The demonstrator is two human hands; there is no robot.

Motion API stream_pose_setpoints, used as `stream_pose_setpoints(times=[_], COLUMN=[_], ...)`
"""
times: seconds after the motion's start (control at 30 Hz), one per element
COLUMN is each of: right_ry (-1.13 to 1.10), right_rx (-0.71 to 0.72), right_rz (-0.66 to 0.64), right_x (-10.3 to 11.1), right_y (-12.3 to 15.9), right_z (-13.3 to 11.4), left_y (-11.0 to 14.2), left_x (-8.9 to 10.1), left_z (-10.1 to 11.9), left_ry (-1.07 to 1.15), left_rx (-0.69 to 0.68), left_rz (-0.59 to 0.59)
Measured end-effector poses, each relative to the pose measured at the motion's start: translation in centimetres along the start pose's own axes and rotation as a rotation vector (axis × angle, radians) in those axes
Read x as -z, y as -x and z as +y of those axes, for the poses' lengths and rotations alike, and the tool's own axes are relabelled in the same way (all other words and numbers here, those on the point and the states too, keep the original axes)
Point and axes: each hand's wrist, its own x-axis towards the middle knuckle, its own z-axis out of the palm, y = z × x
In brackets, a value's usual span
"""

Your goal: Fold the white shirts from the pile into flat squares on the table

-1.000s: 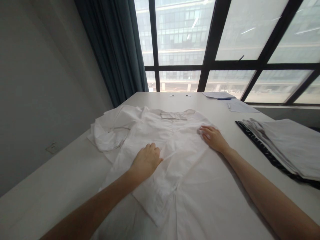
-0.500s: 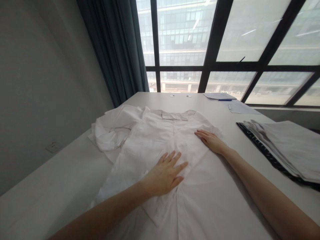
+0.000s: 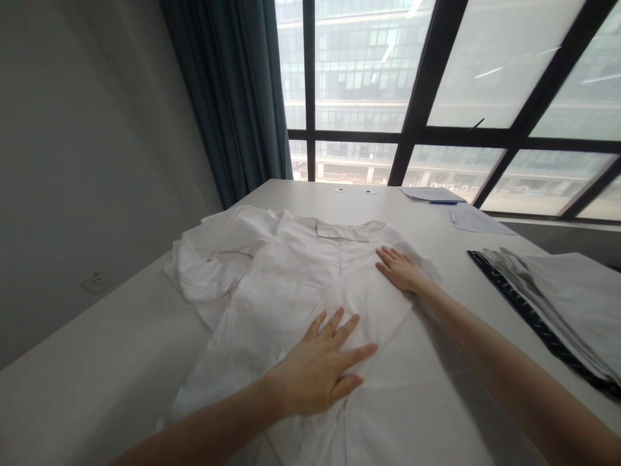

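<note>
The fingers [image 3: 361,354] of the left hand [image 3: 320,375] are spread wide, palm down, over the middle of the shirt [image 3: 272,285], near its centre seam. Those of the right hand [image 3: 400,270] are stretched out and only slightly parted, resting flat on the upper right of the shirt, a little below the collar [image 3: 342,233]. Neither hand grips anything.

The white shirt lies spread on the white table [image 3: 130,343], collar toward the window [image 3: 359,77], its body running down past the bottom edge of the view. Shallow creases cross the cloth around the left hand. On the left, a sleeve [image 3: 211,275] lies loosely bunched, near the table's left edge.

To the right, apart from the shirt, a pile [image 3: 572,291] of pale cloth sits on a black mat [image 3: 495,275] with white marks along its border. Farther back lie papers [image 3: 429,194] with a blue pen [image 3: 444,202] at their near edge. A dark curtain [image 3: 233,97] hangs left of the window; a socket [image 3: 97,283] is set in the wall [image 3: 97,149].
</note>
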Motion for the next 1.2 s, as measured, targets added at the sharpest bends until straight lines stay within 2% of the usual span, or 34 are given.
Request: stream_pose_setpoints(times=[0.27, 0.6, 0.77, 0.9, 1.03, 1.2], right_ry=[0.031, 0.077, 0.125, 0.177, 0.160, 0.116], right_rx=[-0.159, -0.298, -0.329, -0.196, -0.060, -0.112], right_rz=[0.010, 0.011, 0.070, 0.163, 0.108, 0.043], right_x=[0.2, 0.6, 1.4, 1.7, 0.4, -0.6], right_y=[-3.9, -7.4, -7.8, -6.6, -4.8, -4.7], right_z=[3.5, 4.7, 3.8, 1.6, -0.7, -0.5], left_y=[0.3, 0.2, 0.2, 0.2, 0.3, 0.4], left_x=[0.6, 1.2, 1.0, 1.0, 0.8, 0.7], left_z=[-0.1, 0.0, -0.1, -0.1, -0.1, -0.1], left_ry=[0.105, 0.209, 0.234, 0.213, 0.191, 0.174], left_rx=[-0.044, -0.035, -0.044, -0.041, -0.047, -0.051], left_rz=[-0.080, -0.127, -0.122, -0.120, -0.110, -0.099])
